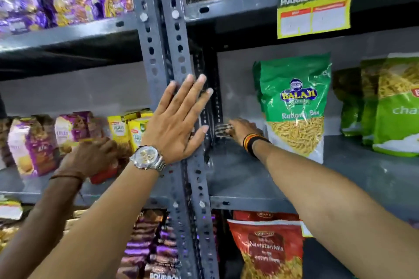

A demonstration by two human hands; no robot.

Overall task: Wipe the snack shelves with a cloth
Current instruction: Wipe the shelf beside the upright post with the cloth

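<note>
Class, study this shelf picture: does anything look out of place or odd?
One thing: a third hand reaches the biscuit packets at left, so a second person seems to be working there. Beneath it a red packet lies flat while its neighbours stand. Nothing looks spilled or torn.

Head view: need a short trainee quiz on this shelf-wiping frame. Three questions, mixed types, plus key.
1. True or false: the left hand lies flat and open on the grey upright post.
2. Where is the cloth that the right hand holds?
A) at the back left corner of the shelf, beside the post
B) on the price sign
C) under the red Navratan Mix bag
3. Fill in: as the camera sees it, the green Balaji bag stands upright just to the ___ of the right hand.

Key: 1 true; 2 A; 3 right.
</note>
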